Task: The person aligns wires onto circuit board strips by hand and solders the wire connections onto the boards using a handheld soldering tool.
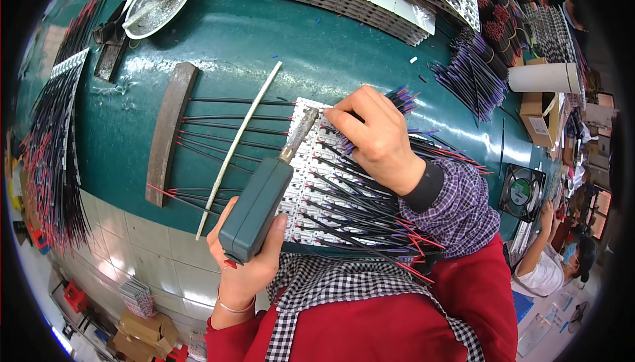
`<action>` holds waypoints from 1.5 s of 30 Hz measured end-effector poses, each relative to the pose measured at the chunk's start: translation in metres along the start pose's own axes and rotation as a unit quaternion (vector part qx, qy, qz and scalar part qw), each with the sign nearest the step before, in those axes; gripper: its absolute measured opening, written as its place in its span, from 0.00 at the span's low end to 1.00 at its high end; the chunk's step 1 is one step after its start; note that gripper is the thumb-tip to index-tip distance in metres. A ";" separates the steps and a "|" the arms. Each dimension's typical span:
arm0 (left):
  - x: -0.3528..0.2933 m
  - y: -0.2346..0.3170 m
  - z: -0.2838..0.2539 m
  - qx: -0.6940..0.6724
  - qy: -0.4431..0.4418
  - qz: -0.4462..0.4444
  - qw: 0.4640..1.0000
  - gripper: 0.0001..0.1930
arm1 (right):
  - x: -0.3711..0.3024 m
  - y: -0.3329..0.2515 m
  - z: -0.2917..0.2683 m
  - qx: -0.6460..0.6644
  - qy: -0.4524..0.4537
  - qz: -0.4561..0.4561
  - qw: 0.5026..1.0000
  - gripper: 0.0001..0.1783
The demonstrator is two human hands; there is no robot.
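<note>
1. Head view, hidden: my left hand [248, 266] is clamped on a green tool [254, 210], whose body covers most of my fingers.
2. My right hand [380, 137] is curled, thumb and forefinger close together at the white sheet's [309, 170] upper edge. Its palm hides part of a wire bundle [403, 100]; can't tell if I grip it.
3. Blade-to-sheet contact: can't tell. Sheet's lower right is buried under black wires [369, 196].
4. Looks: tool boxy, dark green, its flat metal blade [301, 134] worn grey, slanting over the sheet's upper left. Sheet pale, rows of small slots. Bundle dark, purple-tipped.
5. Left of sheet: pale stick [245, 127] lying across wires, then a brown bar [169, 140].
</note>
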State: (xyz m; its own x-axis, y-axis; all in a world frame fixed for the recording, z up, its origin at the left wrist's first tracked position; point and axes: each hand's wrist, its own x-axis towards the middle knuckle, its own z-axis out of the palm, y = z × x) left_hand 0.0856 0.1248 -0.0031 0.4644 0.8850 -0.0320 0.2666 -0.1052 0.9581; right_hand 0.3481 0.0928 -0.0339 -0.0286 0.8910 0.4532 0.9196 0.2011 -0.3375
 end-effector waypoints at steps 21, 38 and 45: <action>-0.026 -0.004 -0.009 -0.035 0.032 -0.056 0.997 0.20 | 0.002 -0.008 0.001 -0.092 -0.014 -0.046 0.995 0.11; -0.028 -0.008 -0.014 -0.002 0.026 -0.046 0.999 0.23 | 0.002 -0.017 -0.016 -0.061 -0.046 -0.004 0.997 0.28; -0.027 -0.002 -0.016 0.012 -0.007 -0.041 0.999 0.23 | -0.004 -0.013 -0.011 -0.034 -0.015 -0.030 0.999 0.16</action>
State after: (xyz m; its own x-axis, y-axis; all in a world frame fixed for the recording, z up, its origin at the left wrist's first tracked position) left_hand 0.0591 0.1079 0.0001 0.4527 0.8843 -0.1140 0.3240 -0.0440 0.9450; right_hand 0.3404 0.0821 -0.0220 -0.0951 0.8900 0.4459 0.9401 0.2276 -0.2537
